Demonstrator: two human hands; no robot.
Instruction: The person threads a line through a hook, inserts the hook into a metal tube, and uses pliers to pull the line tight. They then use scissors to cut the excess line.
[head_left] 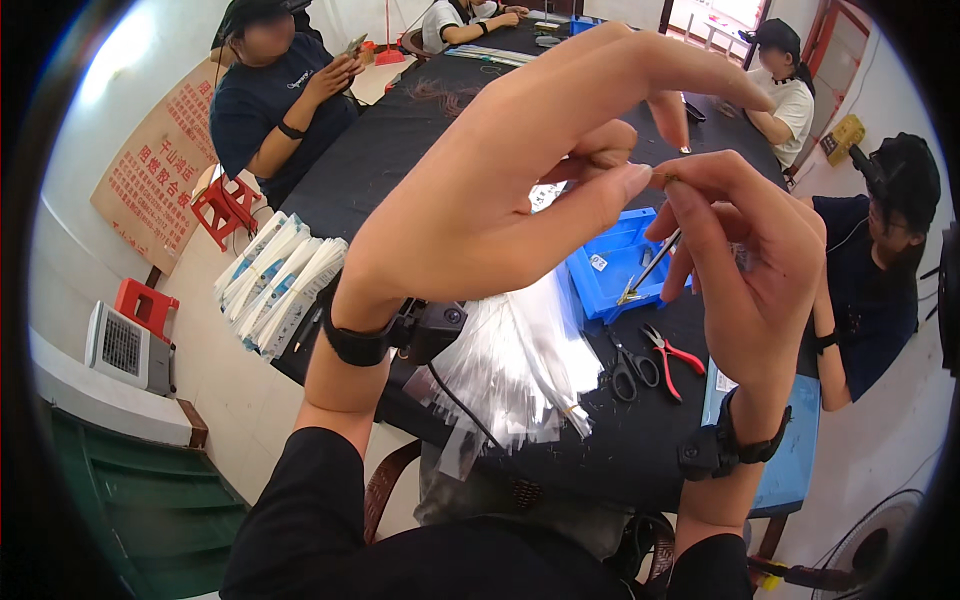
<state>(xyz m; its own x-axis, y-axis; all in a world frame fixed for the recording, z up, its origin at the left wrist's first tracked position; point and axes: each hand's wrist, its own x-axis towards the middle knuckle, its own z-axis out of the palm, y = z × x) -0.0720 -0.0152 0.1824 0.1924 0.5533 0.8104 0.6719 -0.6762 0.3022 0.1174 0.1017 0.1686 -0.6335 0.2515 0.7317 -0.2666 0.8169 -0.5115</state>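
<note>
Raised over the table, my left hand (pixel 500 190) has its thumb tip close against a curled finger, with the forefinger arched above. Its fingertips meet those of my right hand (pixel 750 220), whose thumb and forefinger pinch a tiny, thin, brownish piece too small to name. A slim metal rod (pixel 657 266) with a brass-coloured lower end slants down from my right hand's lower fingers. Beneath it sits a blue plastic tray (pixel 592 292) with a small white label inside. What my left fingertips grip is not clear.
Clear plastic strips or bags (pixel 515 365) fan out below my left hand. Black scissors (pixel 630 372) and red-handled pliers (pixel 680 362) lie by the tray. Bundled white packets (pixel 285 285) rest at the table's left edge. Co-workers sit or stand around the black-covered table (pixel 400 140).
</note>
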